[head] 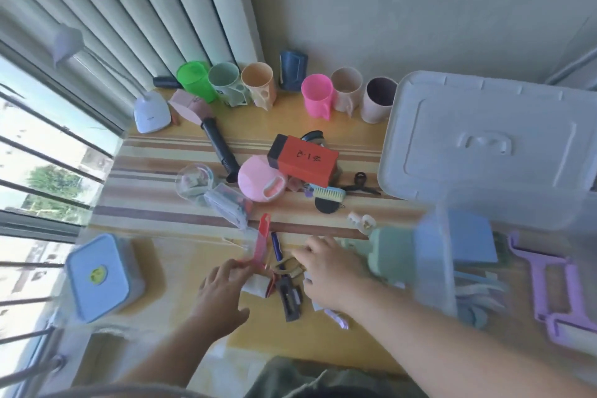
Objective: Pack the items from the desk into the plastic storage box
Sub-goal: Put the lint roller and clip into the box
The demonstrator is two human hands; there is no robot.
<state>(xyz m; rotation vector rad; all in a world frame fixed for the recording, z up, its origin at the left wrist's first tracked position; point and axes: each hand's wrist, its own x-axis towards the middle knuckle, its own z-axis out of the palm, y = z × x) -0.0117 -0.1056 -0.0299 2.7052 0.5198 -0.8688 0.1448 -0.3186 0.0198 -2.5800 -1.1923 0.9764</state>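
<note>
The clear plastic storage box (pixel 436 268) stands blurred at the desk's right front, with a blue flat item (pixel 471 239) inside it. Its translucent lid (pixel 484 139) lies behind it. A heap of small things sits at the front centre: a red-topped clear packet (pixel 262 241), a blue pen (pixel 276 247), a white packet (pixel 255 287) and a dark clip (pixel 290 299). My left hand (pixel 223 291) lies palm down, fingertips touching the red-topped packet's lower end, thumb spread. My right hand (pixel 329 271) covers the heap's right side with bent fingers; what lies under it is hidden.
Several cups (pixel 316 94) line the back wall. An orange box (pixel 303 160), a pink round case (pixel 260 181), a brush (pixel 328 193) and a black handle (pixel 219 149) lie mid-desk. A blue-lidded container (pixel 97 275) stands front left, a purple roller (pixel 555 294) front right, a lamp (pixel 150 113) back left.
</note>
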